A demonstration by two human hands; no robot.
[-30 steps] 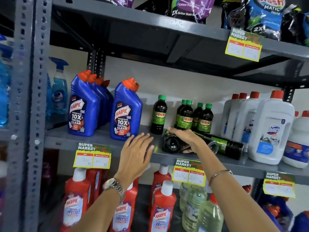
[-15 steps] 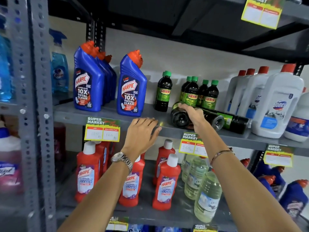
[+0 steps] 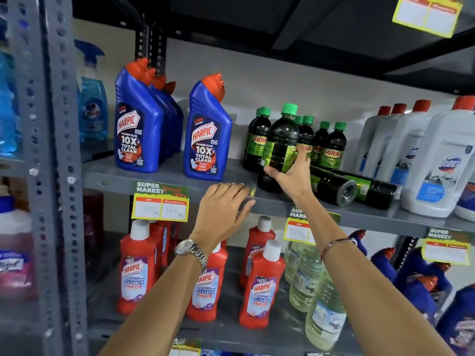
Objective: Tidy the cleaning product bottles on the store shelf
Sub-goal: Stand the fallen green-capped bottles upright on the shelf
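My right hand [image 3: 293,176] grips a dark green-capped Sunny bottle [image 3: 280,140] low on its body, holding it upright near the front of the grey middle shelf [image 3: 164,181]. Behind it stand several more Sunny bottles [image 3: 331,145]. Two Sunny bottles lie on their sides [image 3: 352,186] just right of my hand. My left hand [image 3: 223,209] rests flat on the shelf's front edge, fingers spread, holding nothing. Blue Harpic bottles [image 3: 208,134] stand upright at the left of the same shelf.
White Domex jugs [image 3: 437,160] fill the shelf's right end. Red Harpic bathroom cleaner bottles [image 3: 262,283] and clear bottles [image 3: 323,307] stand on the shelf below. A perforated grey upright [image 3: 56,176] borders the left, with blue Colin spray bottles [image 3: 92,104] behind it. Price tags [image 3: 160,204] hang on shelf edges.
My right hand has raised one fallen Sunny bottle from lying on its side to upright. My left hand stayed on the shelf edge. The camera moved closer and tilted down.
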